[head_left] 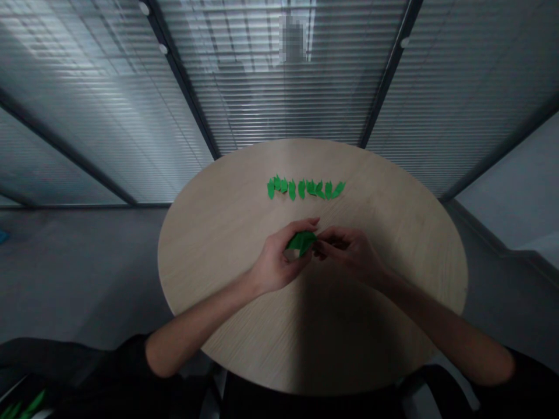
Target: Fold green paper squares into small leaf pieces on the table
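As the left hand (276, 260) holds green paper (303, 240) and the right hand (353, 251) pinches its tip, uneven pulling could tear it

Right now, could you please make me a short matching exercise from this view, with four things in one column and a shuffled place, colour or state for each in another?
Column one
1. Left hand
2. Row of leaf shapes
3. Round table
4. Blinds

Column two
A. Pale wood colour
B. Slatted, past the table's far edge
C. Holding a folded green piece
D. Bright green, lying on the tabletop

Right pairs: 1-C, 2-D, 3-A, 4-B
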Available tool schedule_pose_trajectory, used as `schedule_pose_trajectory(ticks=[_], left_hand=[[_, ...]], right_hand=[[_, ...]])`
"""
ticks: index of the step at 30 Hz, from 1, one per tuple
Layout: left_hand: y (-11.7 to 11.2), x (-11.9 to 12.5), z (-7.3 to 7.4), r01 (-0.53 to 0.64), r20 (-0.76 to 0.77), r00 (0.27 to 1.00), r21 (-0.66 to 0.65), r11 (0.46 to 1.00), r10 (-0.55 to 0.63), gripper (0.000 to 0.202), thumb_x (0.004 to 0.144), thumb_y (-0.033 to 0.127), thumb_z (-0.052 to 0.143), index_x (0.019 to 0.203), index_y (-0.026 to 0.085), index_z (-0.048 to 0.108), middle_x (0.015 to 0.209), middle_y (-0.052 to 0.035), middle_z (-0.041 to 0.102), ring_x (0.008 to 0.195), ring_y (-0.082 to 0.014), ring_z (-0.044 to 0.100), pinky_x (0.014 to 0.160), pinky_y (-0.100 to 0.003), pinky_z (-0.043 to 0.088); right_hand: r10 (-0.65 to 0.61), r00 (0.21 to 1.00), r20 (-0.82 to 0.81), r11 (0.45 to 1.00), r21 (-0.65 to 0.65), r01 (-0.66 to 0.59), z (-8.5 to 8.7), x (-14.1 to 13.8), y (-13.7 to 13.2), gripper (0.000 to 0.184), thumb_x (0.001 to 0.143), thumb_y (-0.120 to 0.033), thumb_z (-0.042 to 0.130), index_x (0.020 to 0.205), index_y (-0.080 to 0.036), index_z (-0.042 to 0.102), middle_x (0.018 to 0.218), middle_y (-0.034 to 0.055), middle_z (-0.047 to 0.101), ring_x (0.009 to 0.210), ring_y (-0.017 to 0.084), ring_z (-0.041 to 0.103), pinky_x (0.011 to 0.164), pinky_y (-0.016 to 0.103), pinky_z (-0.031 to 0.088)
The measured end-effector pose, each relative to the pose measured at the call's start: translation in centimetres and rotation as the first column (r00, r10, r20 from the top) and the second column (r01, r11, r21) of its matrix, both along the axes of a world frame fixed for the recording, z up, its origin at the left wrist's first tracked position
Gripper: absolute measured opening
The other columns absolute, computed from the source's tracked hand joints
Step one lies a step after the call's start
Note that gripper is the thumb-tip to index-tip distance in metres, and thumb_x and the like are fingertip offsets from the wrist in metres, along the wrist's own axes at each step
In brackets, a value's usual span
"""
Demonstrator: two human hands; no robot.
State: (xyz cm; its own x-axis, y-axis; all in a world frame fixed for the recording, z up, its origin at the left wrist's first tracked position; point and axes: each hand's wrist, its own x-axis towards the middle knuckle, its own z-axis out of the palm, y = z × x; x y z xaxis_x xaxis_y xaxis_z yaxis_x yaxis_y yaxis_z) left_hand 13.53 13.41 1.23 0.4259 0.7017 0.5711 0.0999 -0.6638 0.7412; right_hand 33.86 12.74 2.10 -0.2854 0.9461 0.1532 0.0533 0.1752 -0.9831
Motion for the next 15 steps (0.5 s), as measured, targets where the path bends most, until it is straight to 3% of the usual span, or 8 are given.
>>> schedule_pose_trajectory(ticks=[5,15], left_hand=[[-0.03,-0.19,0.19,-0.018,-0.067,0.998,0.061,0.998,0.022,0.063,0.087,0.008,0.067,0.147,0.023,0.053,0.15,-0.0149,0.06,0.137,-0.0272,0.06,0.116,-0.047,0.051],[0.06,-0.31,0.26,0.002,-0.097,0.995,0.083,0.997,0.006,0.066,0.089,0.006,0.063,0.152,0.024,0.051,0.151,-0.0133,0.06,0.138,-0.0258,0.059,0.118,-0.046,0.05]], right_hand=[[-0.022,1.0,0.001,0.999,0.033,0.022,-0.13,0.09,0.06,0.027,0.085,-0.043,0.079,0.079,-0.018,0.071,0.07,0.002,0.072,0.061,0.013,0.067,0.06,0.025,0.055],[-0.01,1.0,0.028,1.0,0.002,0.01,0.52,0.02,-0.11,0.019,0.085,-0.038,0.077,0.082,-0.019,0.076,0.07,0.0018,0.073,0.061,0.013,0.067,0.061,0.026,0.055]])
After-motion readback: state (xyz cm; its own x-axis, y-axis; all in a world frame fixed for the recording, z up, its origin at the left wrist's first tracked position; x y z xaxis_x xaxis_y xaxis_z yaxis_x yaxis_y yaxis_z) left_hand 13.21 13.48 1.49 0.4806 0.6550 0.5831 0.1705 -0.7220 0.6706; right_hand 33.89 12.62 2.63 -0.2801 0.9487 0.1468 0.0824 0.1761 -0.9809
